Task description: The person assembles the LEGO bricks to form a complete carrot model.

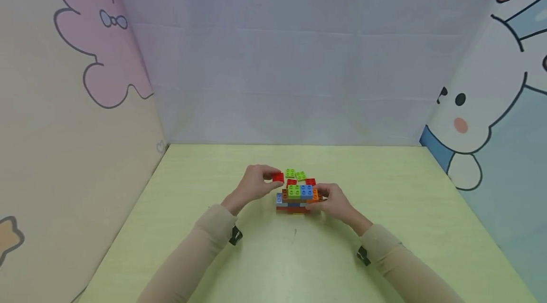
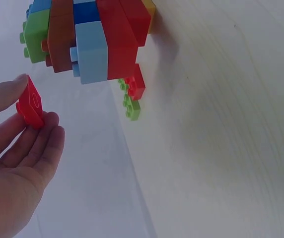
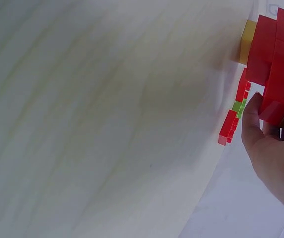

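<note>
My left hand [image 1: 255,183] pinches a red toy brick [image 2: 31,105] between thumb and fingertips, to the left of a stacked brick build [image 1: 294,193]. That build has green and blue bricks on top, with brown, orange, light blue and red layers below and a yellow brick [image 3: 248,42] underneath. With its thumb and fingers, my right hand [image 1: 336,203] grips the build's right end. In the left wrist view, a gap separates the held red brick from the build. Part of the build lies beyond the frame edge in both wrist views.
Behind the build, loose green bricks [image 1: 301,175] and red bricks [image 1: 310,182] lie on the pale table [image 1: 205,160]. A plain cloth backdrop [image 1: 273,65] rises at the table's far edge. Walls with cartoon animals stand at both sides.
</note>
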`<state>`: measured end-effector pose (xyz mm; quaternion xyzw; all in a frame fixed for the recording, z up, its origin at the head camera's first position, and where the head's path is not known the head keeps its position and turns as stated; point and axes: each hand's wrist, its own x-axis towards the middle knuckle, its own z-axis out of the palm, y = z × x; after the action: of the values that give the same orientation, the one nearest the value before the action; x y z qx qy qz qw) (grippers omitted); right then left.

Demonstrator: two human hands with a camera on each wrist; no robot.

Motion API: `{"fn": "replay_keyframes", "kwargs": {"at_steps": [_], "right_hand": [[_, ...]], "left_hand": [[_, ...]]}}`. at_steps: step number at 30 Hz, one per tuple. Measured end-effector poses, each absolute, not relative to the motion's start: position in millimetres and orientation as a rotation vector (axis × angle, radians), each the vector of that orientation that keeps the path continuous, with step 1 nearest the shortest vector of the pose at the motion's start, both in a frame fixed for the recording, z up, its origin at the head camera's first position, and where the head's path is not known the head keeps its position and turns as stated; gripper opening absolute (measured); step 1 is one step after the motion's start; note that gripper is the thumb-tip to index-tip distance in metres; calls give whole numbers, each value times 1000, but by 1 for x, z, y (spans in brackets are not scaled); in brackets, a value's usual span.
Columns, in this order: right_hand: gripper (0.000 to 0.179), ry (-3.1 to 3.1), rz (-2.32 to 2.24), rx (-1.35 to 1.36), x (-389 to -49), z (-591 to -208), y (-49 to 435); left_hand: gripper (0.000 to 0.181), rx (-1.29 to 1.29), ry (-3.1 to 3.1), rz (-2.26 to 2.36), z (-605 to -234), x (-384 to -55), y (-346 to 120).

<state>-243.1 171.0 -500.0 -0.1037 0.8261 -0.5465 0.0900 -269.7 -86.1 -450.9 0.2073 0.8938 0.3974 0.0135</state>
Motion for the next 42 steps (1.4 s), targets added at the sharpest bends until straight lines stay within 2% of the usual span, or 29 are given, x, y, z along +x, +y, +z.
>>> {"fn": "replay_keyframes", "kwargs": {"at_steps": [5,12,16,23,31,36,42], "right_hand": [[41,2469,-1605,-298,-242,-500,171],[37,2473,-1581,-372,-226,-469,167],[36,2466,-1584,-387,-224,-465,167],[37,2456,-1597,-387,-224,-464,167],[40,2485,-1584,-384,-244,-502,174],[39,2489,-1577,-362,-241,-496,172],[35,2498,-1546,-411,-229,-471,168]], "left_hand": [[34,719,2749,1276,-444,-258,-81],[34,797,2703,1286,-441,-248,-75],[36,801,2703,1272,-442,-247,-74],[35,858,2698,1247,-445,-248,-72],[35,882,2693,1206,-442,-248,-70],[36,886,2701,1147,-439,-249,-67],[37,846,2711,1088,-434,-250,-66]]}}
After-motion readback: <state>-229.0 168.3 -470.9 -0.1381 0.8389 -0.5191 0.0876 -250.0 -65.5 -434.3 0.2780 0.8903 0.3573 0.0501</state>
